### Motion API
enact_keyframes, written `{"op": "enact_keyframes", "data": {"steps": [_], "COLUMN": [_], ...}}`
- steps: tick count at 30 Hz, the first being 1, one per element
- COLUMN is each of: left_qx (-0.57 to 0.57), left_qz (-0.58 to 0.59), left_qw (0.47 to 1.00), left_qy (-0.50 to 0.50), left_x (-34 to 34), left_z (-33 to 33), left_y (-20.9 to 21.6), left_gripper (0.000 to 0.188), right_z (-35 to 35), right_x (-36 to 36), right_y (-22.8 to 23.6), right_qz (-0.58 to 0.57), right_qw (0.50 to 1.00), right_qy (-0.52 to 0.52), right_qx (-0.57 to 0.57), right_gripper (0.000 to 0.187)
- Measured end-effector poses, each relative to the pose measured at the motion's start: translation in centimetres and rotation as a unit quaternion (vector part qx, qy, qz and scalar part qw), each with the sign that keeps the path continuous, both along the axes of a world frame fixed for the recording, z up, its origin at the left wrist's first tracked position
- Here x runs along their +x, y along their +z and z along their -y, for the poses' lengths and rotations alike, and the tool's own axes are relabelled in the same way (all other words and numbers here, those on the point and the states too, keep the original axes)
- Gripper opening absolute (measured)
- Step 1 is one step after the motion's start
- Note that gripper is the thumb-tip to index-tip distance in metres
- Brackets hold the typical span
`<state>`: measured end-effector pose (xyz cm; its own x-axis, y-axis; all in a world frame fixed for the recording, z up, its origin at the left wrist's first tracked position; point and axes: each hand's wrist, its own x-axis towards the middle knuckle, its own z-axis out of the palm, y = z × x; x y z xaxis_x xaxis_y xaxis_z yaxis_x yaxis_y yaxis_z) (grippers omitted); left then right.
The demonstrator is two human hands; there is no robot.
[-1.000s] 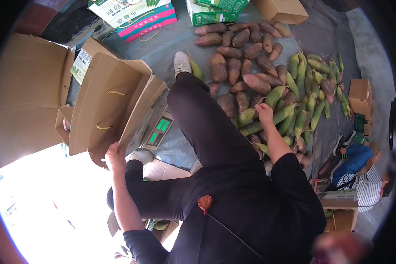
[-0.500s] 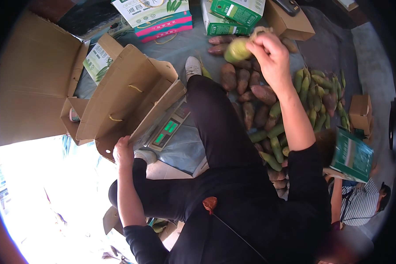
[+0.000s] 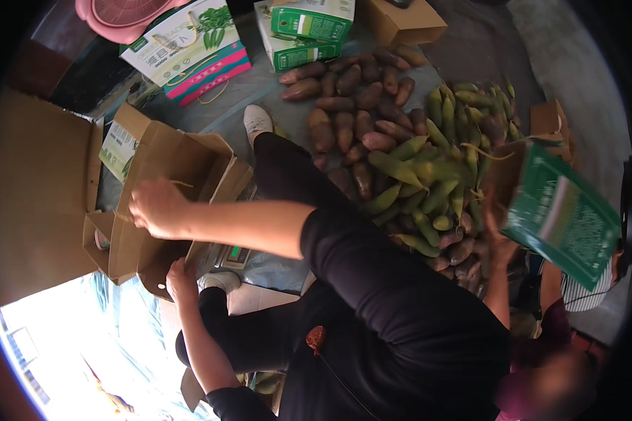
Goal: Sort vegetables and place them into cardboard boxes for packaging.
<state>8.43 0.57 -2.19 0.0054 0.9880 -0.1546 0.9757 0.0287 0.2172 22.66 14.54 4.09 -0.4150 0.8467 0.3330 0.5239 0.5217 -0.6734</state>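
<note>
An opened brown carton (image 3: 214,158) with a cord handle leans at the left, beside and partly over a scale (image 3: 237,255) with a lit green display. My left hand (image 3: 181,281) grips the carton's near lower edge with closed fingers. Across the carton reaches my right arm, and my right hand (image 3: 158,209) is over its left panel; motion blurs the fingers, and I cannot see anything in them. Right of my leg lies a pile of reddish-purple radishes (image 3: 344,131), with long green radishes (image 3: 393,168) heaped beside it, some smeared by motion.
Another person's hand (image 3: 498,242) is at a tilted green box (image 3: 565,214) by the green heap. Printed gift boxes (image 3: 186,38) and a pink basket (image 3: 119,17) stand at the back. A large cardboard sheet (image 3: 42,196) stands at far left.
My right hand has swung left from the pile to the carton; the green radish it held is out of sight. More green radishes lie near the other person's box. My left hand still grips the carton.
</note>
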Motion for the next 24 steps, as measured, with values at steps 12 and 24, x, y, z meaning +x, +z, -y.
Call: {"op": "enact_keyframes", "data": {"steps": [12, 24], "left_qx": [0.003, 0.028], "left_qz": [0.043, 0.077], "left_qw": [0.999, 0.997], "left_qy": [0.021, 0.01], "left_x": [-0.6, -1.3], "left_z": [0.2, 0.3], "left_y": [-0.9, -1.3], "left_gripper": [0.016, 0.015], "right_z": [0.2, 13.1], "right_x": [10.2, 38.7], "right_y": [1.7, -17.4], "right_qz": [-0.01, 0.387], "right_qw": [0.998, 0.885], "right_qy": [-0.035, -0.23], "right_qx": [-0.045, -0.121], "right_gripper": [0.025, 0.011]}}
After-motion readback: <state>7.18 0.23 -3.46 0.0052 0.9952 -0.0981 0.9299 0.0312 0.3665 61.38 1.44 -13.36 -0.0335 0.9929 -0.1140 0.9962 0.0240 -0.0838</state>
